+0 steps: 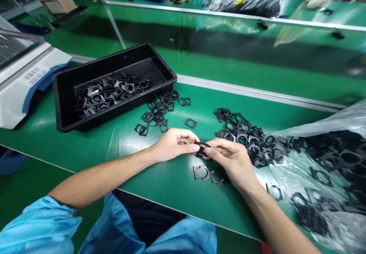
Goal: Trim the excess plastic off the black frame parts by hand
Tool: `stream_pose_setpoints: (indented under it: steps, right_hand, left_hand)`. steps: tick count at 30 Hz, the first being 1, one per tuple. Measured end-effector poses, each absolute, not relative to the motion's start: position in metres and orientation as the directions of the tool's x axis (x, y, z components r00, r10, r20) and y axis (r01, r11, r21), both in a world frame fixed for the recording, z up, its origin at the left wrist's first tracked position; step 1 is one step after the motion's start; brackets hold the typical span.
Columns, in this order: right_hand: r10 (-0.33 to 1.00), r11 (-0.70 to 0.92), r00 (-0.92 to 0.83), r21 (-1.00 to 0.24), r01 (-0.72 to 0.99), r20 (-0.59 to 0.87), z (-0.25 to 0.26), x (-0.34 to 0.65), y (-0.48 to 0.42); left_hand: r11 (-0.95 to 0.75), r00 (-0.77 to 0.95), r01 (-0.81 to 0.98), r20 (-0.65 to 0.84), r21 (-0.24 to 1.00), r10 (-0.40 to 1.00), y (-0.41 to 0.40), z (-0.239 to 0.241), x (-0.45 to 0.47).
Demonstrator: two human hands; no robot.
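Observation:
Between the fingertips of both hands is a small black plastic part (201, 150), seen nearly edge-on and partly covered by fingers. My left hand (177, 145) pinches its left end between thumb and fingers. On its right end, my right hand (228, 155) closes thumb and fingertips. Just below lie two black square frames with round openings (201, 172), the right one partly hidden by my right hand. A single flat black ring plate (190, 123) rests on the green table beyond my hands. To the right of it is a heap of similar black frames (243, 130).
A black tray (114, 120) holding many black parts stands at the left, with a loose pile of ring plates (157, 111) beside it. Clear plastic bags with black frames (349, 156) cover the right side. A metal rail (251, 92) runs behind; a white machine (31, 78) stands far left.

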State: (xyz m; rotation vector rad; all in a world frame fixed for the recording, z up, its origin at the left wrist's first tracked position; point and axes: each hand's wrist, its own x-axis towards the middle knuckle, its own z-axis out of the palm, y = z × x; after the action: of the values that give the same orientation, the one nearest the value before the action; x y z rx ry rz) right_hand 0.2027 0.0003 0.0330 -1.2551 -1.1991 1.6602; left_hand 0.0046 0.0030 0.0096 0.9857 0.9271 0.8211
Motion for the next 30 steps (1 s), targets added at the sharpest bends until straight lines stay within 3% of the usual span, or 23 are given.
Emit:
stream_pose_setpoints:
  steps: [7, 15, 21, 30]
  right_hand:
    - [0.939, -0.236, -0.251, -0.971, 0.024, -0.235, 0.0307, 0.1985, -0.0042]
    - [0.935, -0.287, -0.234, -0.956, -0.066, -0.265, 0.0347, 0.2003, -0.0006]
    - [0.904, -0.361, -0.266, -0.931, -0.058, -0.335, 0.0332, 0.2021, 0.0009]
    - [0.935, -0.307, -0.212, -0.947, -0.092, -0.283, 0.0302, 0.2018, -0.0012]
  left_hand:
    - [0.277, 0.435, 0.017, -0.257, 0.961, 0.863, 0.0016, 0.0120, 0.0030]
    - [0.340, 0.366, -0.221, -0.246, 0.914, 0.898, 0.0030, 0.0140, 0.0064]
    - [0.353, 0.360, -0.241, -0.255, 0.904, 0.897, 0.0035, 0.0126, 0.0072]
    - [0.357, 0.380, -0.292, -0.235, 0.887, 0.895, 0.0038, 0.0105, 0.0053]
